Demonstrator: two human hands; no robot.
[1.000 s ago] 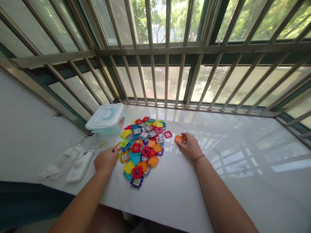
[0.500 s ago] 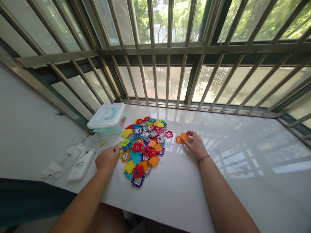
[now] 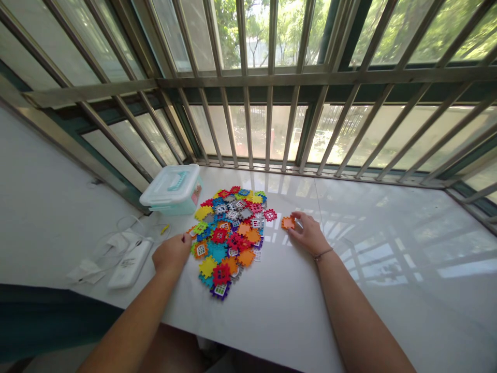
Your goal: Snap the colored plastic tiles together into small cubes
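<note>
White stone counter (image 3: 388, 316) under a barred window (image 3: 248, 77), plastic box (image 3: 171, 190) at back left. Orange square piece (image 3: 288, 223) lies apart from the colored pile (image 3: 225, 243), just left of the right hand (image 3: 308, 234), the nearer hand, which touches its edge, loosely curled, grip unclear. Left hand (image 3: 171, 254) relaxed, nothing visible in it, at the pile's left edge.

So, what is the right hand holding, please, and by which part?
The right hand seems to pinch an orange plastic building piece at its right edge.
</note>
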